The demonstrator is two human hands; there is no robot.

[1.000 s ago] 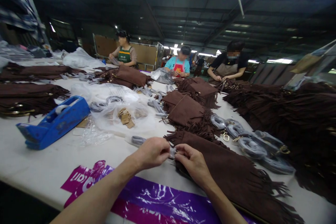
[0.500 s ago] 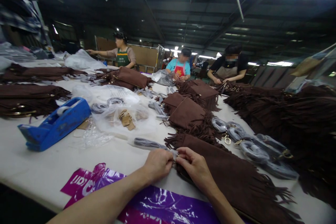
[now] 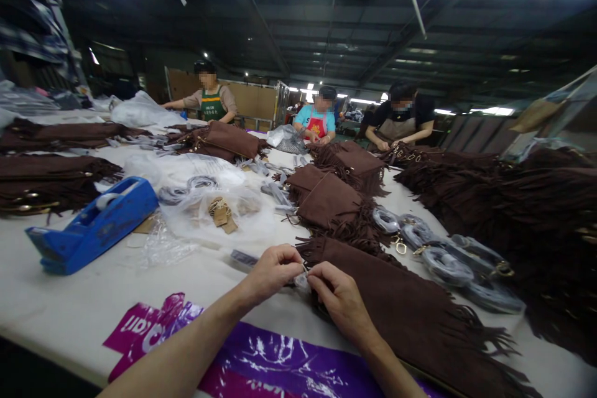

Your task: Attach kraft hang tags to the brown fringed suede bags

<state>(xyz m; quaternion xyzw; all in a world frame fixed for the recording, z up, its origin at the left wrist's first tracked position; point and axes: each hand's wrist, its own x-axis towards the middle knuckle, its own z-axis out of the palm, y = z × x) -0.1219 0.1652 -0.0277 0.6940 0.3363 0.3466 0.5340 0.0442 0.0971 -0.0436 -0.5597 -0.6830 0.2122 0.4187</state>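
Close together at the left end of a brown fringed bag (image 3: 396, 298), my two hands work with closed fingertips. My left hand (image 3: 275, 270) pinches something thin that I cannot make out. Beside it, my right hand (image 3: 342, 298) has thumb and forefinger pressed together at a small piece of clear plastic (image 3: 302, 281). A grey wrapped strap (image 3: 243, 259) lies partly behind my left hand. Under my forearms is a shiny purple and magenta plastic bag (image 3: 280, 360) on the white table (image 3: 60, 305).
A blue tape dispenser (image 3: 96, 224) stands at the left. Brown tags (image 3: 222, 214) lie on clear plastic. More brown fringed bags (image 3: 329, 196) and wrapped coiled straps (image 3: 443, 264) lie ahead and right. Three people (image 3: 317, 118) are across the table.
My left hand has risen slightly and moved a little away from my right hand, its fingertips now pinched higher. The view has shifted slightly.
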